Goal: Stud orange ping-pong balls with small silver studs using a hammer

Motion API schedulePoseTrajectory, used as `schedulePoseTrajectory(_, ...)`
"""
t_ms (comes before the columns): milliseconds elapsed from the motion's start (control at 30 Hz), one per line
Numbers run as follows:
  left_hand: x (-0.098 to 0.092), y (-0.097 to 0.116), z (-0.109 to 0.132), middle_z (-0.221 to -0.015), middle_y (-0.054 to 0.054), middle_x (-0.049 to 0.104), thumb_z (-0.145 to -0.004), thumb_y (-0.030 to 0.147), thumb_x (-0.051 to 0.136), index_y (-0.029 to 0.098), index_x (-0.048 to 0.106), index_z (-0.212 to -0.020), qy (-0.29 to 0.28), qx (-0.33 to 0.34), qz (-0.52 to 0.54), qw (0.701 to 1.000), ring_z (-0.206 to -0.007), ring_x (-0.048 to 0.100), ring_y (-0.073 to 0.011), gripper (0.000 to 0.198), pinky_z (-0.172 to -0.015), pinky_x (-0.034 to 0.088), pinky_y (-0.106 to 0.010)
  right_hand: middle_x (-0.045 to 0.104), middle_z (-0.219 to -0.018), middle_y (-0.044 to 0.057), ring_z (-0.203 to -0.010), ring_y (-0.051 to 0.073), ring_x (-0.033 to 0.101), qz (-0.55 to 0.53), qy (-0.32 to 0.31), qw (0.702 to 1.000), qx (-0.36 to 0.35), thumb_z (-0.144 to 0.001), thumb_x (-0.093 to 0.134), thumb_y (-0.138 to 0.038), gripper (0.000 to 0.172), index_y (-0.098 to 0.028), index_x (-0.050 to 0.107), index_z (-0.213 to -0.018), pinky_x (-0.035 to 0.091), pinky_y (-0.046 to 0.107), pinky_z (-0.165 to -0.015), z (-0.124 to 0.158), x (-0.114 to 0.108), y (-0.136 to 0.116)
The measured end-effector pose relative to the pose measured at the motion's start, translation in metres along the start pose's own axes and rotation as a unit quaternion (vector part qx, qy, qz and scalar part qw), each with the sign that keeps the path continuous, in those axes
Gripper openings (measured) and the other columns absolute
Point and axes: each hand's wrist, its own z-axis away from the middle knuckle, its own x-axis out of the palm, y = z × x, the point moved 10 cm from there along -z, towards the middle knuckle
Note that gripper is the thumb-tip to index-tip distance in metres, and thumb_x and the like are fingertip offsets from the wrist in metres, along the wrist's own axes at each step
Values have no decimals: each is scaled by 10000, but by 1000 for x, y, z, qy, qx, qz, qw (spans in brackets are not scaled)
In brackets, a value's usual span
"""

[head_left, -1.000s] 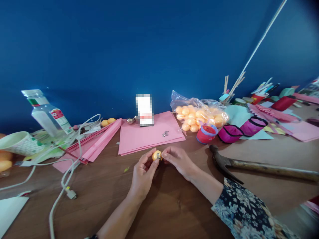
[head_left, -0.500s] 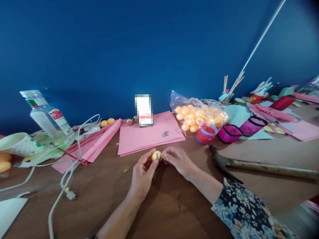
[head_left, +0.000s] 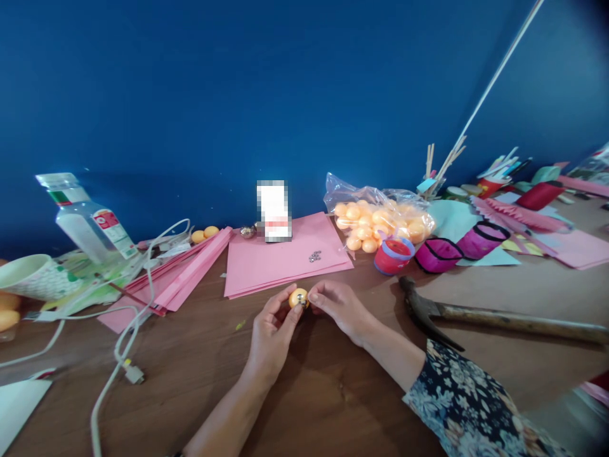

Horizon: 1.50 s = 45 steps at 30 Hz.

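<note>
A small orange ball is pinched between the thumb and fingers of my left hand, low over the table. Small dark, shiny pieces show on the ball's face, too small to name. At the ball's right edge, my right hand has its thumb and fingertips pressed together; whatever they hold is hidden. Just beyond my hands lie stacked pink paper sheets, with several small shiny dark pieces on them.
A claw hammer lies to the right. Behind it stand a red-purple tub and magenta fabric rings. A clear bag of orange balls sits near the wall. A white cable, paper strips and a glass bottle occupy the left.
</note>
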Motion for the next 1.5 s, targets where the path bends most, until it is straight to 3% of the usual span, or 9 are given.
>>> schedulePoseTrajectory(1500,-4,6,-1,-1165,-86,569,-700,268,622,197,540,-1114,25,36,-41,998,-1038,551,-215,428,-905,428,-353,542,-634,-17,-591,88,499,14,-1,999,44,-684,631,-399,265,-143,565,-681,434,232,-591,-2,1,6)
